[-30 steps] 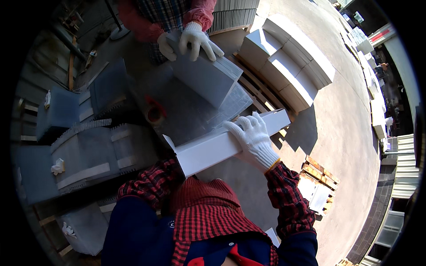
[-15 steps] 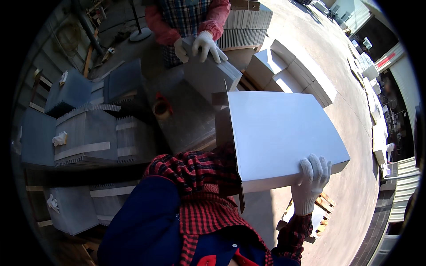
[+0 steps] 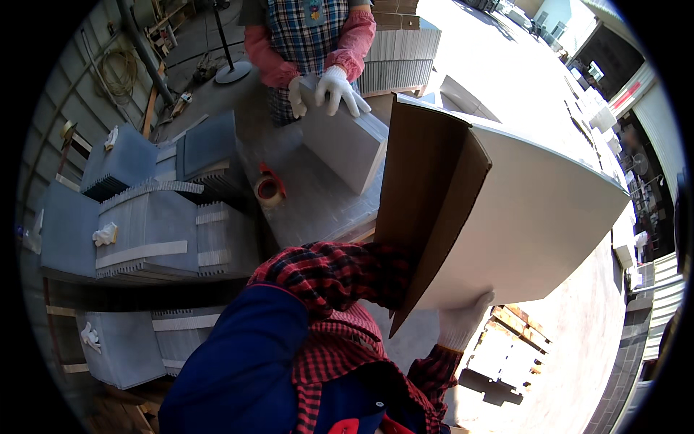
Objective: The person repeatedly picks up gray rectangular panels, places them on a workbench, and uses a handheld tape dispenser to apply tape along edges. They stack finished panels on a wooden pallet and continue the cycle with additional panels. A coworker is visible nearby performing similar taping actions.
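A large white carton [image 3: 538,217] with brown inner flaps [image 3: 434,170] is held up in front of me, tilted, its open flapped end facing left. My right hand [image 3: 466,322], in a white knitted glove, grips the carton's lower edge, its thumb along the face and its fingers mostly hidden behind. My left arm, in a red-and-black checked sleeve, reaches behind the flaps. The left hand itself is hidden there, so its fingers cannot be seen.
Across a metal-topped table [image 3: 303,210], a co-worker's gloved hands [image 3: 334,90] hold a white flat-sided box [image 3: 343,145] upright. A tape dispenser [image 3: 269,189] lies on the table. Bundled grey sheets [image 3: 148,224] stand at left. A wooden pallet [image 3: 517,333] sits on the floor at right.
The carton has turned and shifted right, so its brown flaps now face me more. My right hand has moved left and down along its lower edge. The co-worker's hands barely moved.
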`<control>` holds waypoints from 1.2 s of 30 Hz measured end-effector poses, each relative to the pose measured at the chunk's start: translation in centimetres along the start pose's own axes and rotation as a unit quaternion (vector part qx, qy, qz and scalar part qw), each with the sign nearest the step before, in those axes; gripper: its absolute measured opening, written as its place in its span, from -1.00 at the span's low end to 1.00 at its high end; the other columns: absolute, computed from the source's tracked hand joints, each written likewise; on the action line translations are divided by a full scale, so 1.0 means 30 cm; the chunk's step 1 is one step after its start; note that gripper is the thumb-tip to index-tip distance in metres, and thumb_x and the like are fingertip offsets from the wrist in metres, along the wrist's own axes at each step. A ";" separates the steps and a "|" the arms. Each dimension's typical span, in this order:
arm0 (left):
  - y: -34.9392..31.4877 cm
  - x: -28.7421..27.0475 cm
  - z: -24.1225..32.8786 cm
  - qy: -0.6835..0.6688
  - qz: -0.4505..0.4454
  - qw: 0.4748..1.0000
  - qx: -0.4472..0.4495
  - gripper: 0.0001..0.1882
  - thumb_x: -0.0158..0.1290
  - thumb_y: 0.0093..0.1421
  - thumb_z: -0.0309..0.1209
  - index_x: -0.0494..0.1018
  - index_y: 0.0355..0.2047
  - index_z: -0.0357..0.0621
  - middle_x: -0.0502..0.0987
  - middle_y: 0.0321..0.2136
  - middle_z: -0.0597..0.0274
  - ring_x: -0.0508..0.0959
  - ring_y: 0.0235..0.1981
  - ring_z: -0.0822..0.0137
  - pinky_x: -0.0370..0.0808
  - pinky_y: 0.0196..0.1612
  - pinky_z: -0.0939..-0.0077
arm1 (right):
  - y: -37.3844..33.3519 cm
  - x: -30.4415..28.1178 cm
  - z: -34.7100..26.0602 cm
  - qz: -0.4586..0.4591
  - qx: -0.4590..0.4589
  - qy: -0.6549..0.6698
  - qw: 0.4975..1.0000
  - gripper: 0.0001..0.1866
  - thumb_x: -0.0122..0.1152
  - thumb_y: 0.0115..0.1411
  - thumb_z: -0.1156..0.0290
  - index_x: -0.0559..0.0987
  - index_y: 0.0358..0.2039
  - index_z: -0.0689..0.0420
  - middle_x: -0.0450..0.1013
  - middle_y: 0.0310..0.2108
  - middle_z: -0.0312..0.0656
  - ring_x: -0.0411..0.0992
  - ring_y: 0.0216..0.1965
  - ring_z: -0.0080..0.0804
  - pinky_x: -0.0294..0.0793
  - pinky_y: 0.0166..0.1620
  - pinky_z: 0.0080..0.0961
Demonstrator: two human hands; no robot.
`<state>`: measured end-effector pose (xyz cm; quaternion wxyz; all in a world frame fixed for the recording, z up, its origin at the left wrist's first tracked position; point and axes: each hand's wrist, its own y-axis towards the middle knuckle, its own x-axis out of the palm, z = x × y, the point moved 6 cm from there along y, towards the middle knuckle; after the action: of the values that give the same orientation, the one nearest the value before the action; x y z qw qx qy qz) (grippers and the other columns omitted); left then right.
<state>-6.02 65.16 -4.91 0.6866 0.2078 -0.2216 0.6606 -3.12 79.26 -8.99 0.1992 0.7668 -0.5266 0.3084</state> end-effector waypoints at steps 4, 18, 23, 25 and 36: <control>-0.044 -0.113 0.163 -0.020 0.010 0.999 0.046 -0.50 -0.13 0.43 -0.08 0.47 0.11 -0.22 0.55 0.02 0.13 0.54 0.02 0.31 0.42 0.09 0.51 | 0.010 0.251 0.062 0.023 -0.008 -0.014 1.000 -0.43 -0.02 0.44 -0.06 0.37 0.24 0.10 0.39 0.12 -0.23 0.36 0.10 -0.36 0.42 0.11 -0.33; -0.128 -0.817 0.895 -0.075 0.122 0.968 0.204 -0.48 -0.12 0.42 -0.05 0.46 0.12 -0.23 0.55 0.02 0.14 0.52 0.03 0.35 0.41 0.09 0.54 | 0.177 0.427 -0.006 0.068 -0.172 -0.378 0.907 -0.37 0.30 0.29 0.09 0.42 0.16 0.33 0.38 0.15 -0.15 0.32 0.18 -0.30 0.25 0.29 -0.33; -0.076 -0.927 0.978 -0.080 0.129 0.969 0.196 -0.48 -0.12 0.42 -0.05 0.45 0.13 -0.23 0.55 0.02 0.14 0.52 0.03 0.36 0.41 0.09 0.55 | 0.233 0.434 -0.034 0.135 -0.107 -0.436 0.883 -0.49 0.29 0.27 0.26 0.44 0.08 0.37 0.37 0.06 -0.15 0.32 0.10 -0.34 0.28 0.22 -0.34; -0.032 -0.963 1.006 -0.067 0.127 0.974 0.174 -0.47 -0.12 0.42 -0.04 0.45 0.13 -0.23 0.54 0.02 0.14 0.52 0.03 0.36 0.41 0.09 0.56 | 0.272 0.416 -0.031 0.141 -0.118 -0.465 0.866 -0.64 0.20 0.31 0.32 0.47 -0.05 0.38 0.41 -0.11 -0.18 0.34 -0.07 -0.40 0.34 0.03 -0.39; 0.099 -1.051 0.999 0.036 0.128 0.988 -0.079 -0.46 -0.11 0.42 -0.02 0.44 0.14 -0.24 0.54 0.02 0.15 0.51 0.04 0.39 0.40 0.10 0.58 | 0.521 0.122 0.105 0.088 -0.049 -0.640 0.762 -0.73 0.14 0.33 0.37 0.53 -0.08 0.32 0.54 -0.14 -0.03 0.45 -0.16 -0.23 0.45 -0.05 -0.24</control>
<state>-10.80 22.25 1.28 0.6184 0.0988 -0.2725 0.7305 -15.91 69.06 -9.09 -0.1753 0.7253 -0.6111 -0.2640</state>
